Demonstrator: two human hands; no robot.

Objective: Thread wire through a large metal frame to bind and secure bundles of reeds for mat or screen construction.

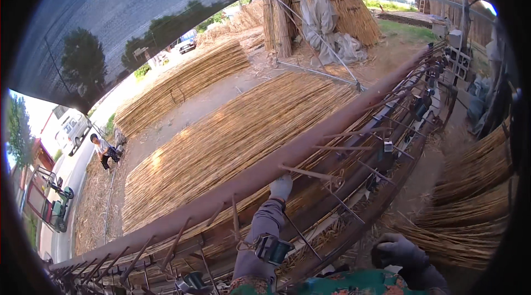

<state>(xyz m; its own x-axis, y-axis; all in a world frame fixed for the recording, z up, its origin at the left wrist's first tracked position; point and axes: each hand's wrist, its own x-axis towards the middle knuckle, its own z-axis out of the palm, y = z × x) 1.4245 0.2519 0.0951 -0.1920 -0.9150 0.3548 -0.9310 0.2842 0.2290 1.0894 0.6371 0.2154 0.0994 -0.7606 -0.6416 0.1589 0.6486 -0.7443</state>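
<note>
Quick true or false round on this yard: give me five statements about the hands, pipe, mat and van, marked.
1. The left hand reaches farther forward than the right hand. True.
2. The long pipe is bright yellow. False: it is reddish brown.
3. The right hand rests on the reed mat spread beyond the pipe. False: it is at the lower right, apart from that mat.
4. A white van stands at the picture's left side. True.
5. Both hands are side by side. False: they are well apart.
</note>
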